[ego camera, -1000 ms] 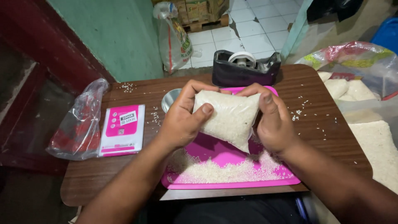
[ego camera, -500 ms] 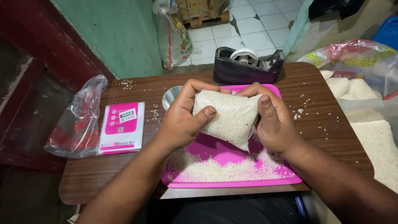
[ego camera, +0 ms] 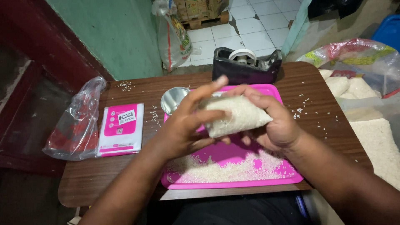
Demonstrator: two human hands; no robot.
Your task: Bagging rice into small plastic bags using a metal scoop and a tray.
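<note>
Both of my hands are working on one small clear bag of rice [ego camera: 237, 114], which I am holding in the air above the pink tray [ego camera: 275, 92]. My right hand [ego camera: 277, 125] is closing around the bag from below and behind, with the fingers clamped on its right end. My left hand [ego camera: 183, 125] is pressing flat on the bag's left end; its fingers are spread and pointing up, not curled. Half a second ago the bag was standing upright between two gripping hands; now it is lying almost level, and the left hand has opened. I judge that the rice is being pushed and settled inside the bag, so the packing is in its middle part.

Under my hands, loose rice [ego camera: 233, 168] is lying on the near part of the tray. Just beyond my left hand a small metal bowl [ego camera: 173, 99] is standing at the tray's corner. Beyond both hands a black tape dispenser [ego camera: 243, 66] is sitting. Further left of my left hand, a pink and white packet [ego camera: 121, 129] is lying beside a crumpled plastic bag [ego camera: 75, 123].
</note>
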